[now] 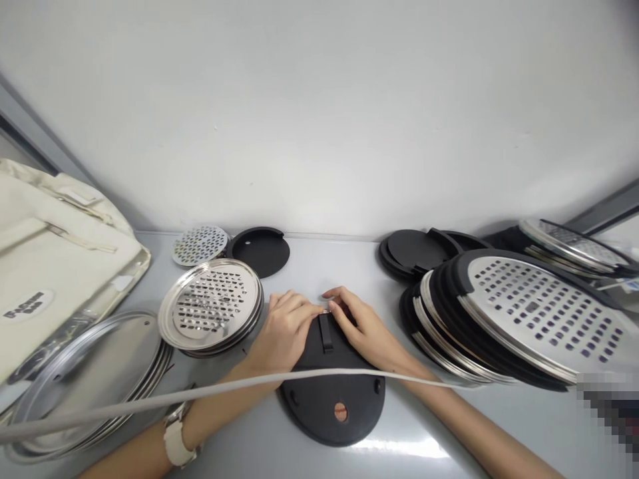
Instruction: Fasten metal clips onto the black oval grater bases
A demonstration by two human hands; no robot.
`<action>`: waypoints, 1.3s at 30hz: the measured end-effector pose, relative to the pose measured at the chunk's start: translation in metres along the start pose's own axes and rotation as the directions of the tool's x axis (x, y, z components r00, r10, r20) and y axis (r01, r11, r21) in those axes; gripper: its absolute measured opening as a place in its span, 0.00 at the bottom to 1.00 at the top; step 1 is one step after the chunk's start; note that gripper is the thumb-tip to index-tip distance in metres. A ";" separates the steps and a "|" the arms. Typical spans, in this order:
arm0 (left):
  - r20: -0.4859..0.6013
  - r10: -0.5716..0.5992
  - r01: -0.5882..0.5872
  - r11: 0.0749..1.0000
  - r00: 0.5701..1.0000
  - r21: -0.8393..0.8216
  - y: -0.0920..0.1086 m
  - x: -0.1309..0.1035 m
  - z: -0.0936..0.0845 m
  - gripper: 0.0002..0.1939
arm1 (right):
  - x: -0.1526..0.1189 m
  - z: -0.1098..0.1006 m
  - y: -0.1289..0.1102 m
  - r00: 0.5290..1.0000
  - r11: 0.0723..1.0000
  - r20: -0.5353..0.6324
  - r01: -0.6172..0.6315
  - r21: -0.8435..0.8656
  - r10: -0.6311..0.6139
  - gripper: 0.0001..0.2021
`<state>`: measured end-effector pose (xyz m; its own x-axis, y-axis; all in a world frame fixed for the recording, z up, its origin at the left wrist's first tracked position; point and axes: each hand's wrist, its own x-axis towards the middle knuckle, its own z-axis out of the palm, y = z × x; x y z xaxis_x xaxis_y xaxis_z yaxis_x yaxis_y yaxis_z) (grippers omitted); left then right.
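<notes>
A black rounded board (337,392) lies on the table in front of me. It has small dark feet and a reddish-brown round spot near its front edge. A short black strap (326,336) runs along its far part and ends at a small shiny metal piece (325,311). My left hand (284,329) comes from the left, its thumb and index fingertip closed at that metal piece. From the right, my right hand (359,326) meets it there with curled fingers and thumb. Fingers partly hide the metal piece.
Round metal graters (212,303) and flat metal discs (94,379) are stacked at the left, beside a cream bag (54,266). Black round trays (259,251) lie behind. Black-rimmed graters (544,313) pile up at the right. A pale cord (224,386) crosses before my forearms.
</notes>
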<state>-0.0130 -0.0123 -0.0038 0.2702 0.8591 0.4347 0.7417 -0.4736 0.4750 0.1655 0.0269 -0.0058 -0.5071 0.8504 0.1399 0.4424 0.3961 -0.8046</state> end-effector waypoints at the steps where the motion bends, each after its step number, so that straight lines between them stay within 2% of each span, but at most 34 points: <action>1: -0.005 -0.005 0.005 1.000 1.000 -0.013 0.000 0.000 0.000 0.10 | 0.000 0.000 0.001 1.000 1.000 0.002 0.004 0.005 -0.004 0.11; 13: -0.023 -0.054 0.050 0.988 0.998 -0.144 -0.004 0.002 0.003 0.11 | 0.002 -0.002 0.000 0.999 0.995 0.042 0.008 0.102 -0.012 0.11; 26: -0.032 -0.040 0.035 0.989 0.999 -0.147 -0.004 0.002 0.003 0.11 | 0.002 -0.002 0.000 0.999 0.992 0.028 0.029 0.123 -0.032 0.07; 33: -0.045 -0.077 0.068 0.984 0.996 -0.165 -0.007 0.002 0.006 0.10 | 0.001 0.000 0.002 1.000 0.996 0.014 0.003 0.094 -0.005 0.09; 39: -0.057 -0.063 0.054 0.988 0.996 -0.142 -0.006 0.001 0.006 0.09 | 0.001 0.000 0.002 1.000 0.997 0.002 -0.017 0.073 0.017 0.11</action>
<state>-0.0133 -0.0074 -0.0108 0.1878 0.8749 0.4464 0.6609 -0.4488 0.6014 0.1654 0.0288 -0.0076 -0.5015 0.8561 0.1252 0.3953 0.3554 -0.8470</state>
